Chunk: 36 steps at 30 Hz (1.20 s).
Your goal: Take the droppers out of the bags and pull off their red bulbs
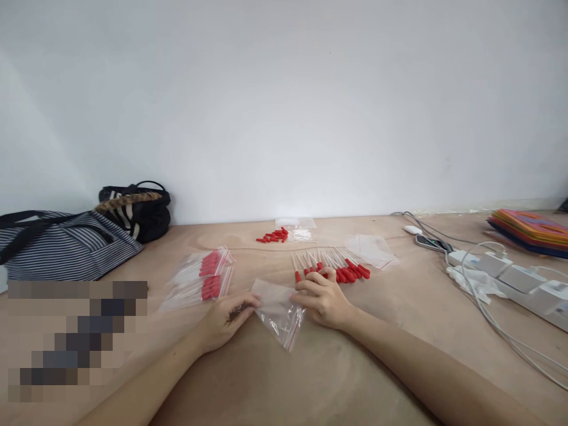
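A clear zip-lock bag (275, 312) with a red line along its seal lies slanted on the table in front of me. My left hand (226, 320) pinches its left edge between thumb and fingers. At the opposite edge, my right hand (326, 299) has its thumb and fingers closed on the bag. Just beyond the right hand is a row of thin white sticks with red tips (348, 273), partly hidden by its fingers. To the left lie two zip-lock bags (189, 274) holding red-tipped pieces.
Loose red caps (276, 235) and white sticks (302, 234) lie near the wall. Another clear bag (371, 249) is right of them. A striped bag (75, 248) and black bag (153, 216) stand left. A power strip (528, 290) with cables and colourful sheets (530, 231) are right.
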Available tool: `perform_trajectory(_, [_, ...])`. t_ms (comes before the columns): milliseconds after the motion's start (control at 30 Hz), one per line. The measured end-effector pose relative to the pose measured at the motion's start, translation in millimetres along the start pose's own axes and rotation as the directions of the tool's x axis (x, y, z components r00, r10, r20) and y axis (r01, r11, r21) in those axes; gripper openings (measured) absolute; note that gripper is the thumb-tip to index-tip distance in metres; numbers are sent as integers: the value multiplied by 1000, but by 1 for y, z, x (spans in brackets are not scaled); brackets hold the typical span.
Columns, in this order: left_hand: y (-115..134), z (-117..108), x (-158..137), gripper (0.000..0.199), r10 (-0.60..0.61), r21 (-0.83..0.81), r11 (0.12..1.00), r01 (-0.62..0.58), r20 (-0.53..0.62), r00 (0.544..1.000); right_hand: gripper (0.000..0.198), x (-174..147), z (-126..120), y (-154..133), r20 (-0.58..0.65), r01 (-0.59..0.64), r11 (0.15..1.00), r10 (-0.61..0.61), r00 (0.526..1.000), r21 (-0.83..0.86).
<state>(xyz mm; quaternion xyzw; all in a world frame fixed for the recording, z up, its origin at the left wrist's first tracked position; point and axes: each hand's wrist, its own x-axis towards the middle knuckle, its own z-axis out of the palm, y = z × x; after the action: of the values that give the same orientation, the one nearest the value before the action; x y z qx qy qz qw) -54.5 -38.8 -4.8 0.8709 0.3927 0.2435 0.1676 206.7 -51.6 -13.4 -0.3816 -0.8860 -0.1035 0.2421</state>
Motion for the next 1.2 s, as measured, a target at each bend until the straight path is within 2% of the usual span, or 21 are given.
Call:
perform_trajectory(100, [-4, 0, 0, 26, -23, 79, 996, 30, -81, 996, 31, -5, -2, 20, -143, -159, 986, 150, 978, -47])
perform_trajectory(133, [-7, -1, 0, 28, -28, 116, 992, 42, -117, 993, 27, -7, -5, 32, -217, -269, 959, 246, 945, -86])
perform_trajectory(200, [-13, -2, 2, 27, -37, 194, 978, 75, -194, 980, 26, -16, -14, 62, -306, -406, 907, 357, 883, -114])
perform_trajectory(300, [-22, -5, 5, 24, -79, 318, 928, 192, -335, 939, 27, -38, -24, 110, -460, -655, 732, 524, 717, -186])
perform_trajectory(333, [-25, -6, 6, 24, -108, 352, 902, 250, -378, 920, 27, -47, -26, 123, -473, -706, 680, 565, 676, -197])
perform_trajectory(400, [-28, -9, 8, 28, -183, 393, 839, 375, -445, 877, 27, -63, -27, 145, -451, -760, 606, 625, 637, -234])
perform_trajectory(567, [-32, -16, 10, 47, -404, 389, 694, 606, -486, 775, 36, -82, -24, 161, -321, -782, 535, 715, 621, -321])
perform_trajectory(667, [-33, -18, 9, 57, -505, 354, 650, 673, -461, 730, 45, -75, -26, 154, -351, -778, 537, 695, 627, -326])
perform_trajectory(767, [-35, -23, 9, 52, -558, 338, 653, 678, -391, 732, 44, -61, -27, 137, -427, -762, 584, 635, 644, -280])
perform_trajectory(833, [-36, -29, 10, 51, -565, 365, 629, 687, -392, 726, 38, -52, -26, 119, -454, -724, 646, 584, 673, -242])
perform_trajectory(933, [-42, -37, 17, 51, -496, 458, 591, 664, -442, 747, 30, -40, -20, 84, -448, -604, 777, 483, 752, -176])
perform_trajectory(1067, [-50, -44, 32, 44, -455, 554, 591, 586, -371, 810, 27, -32, -12, 34, -292, -333, 941, 302, 907, -62])
perform_trajectory(1133, [-52, -45, 38, 35, -462, 605, 575, 550, -315, 829, 27, -30, -9, 15, -193, -184, 983, 179, 965, -6])
perform_trajectory(1200, [-54, -45, 42, 29, -444, 651, 562, 510, -284, 850, 26, -28, -7, 3, -125, -46, 998, 50, 991, 35])
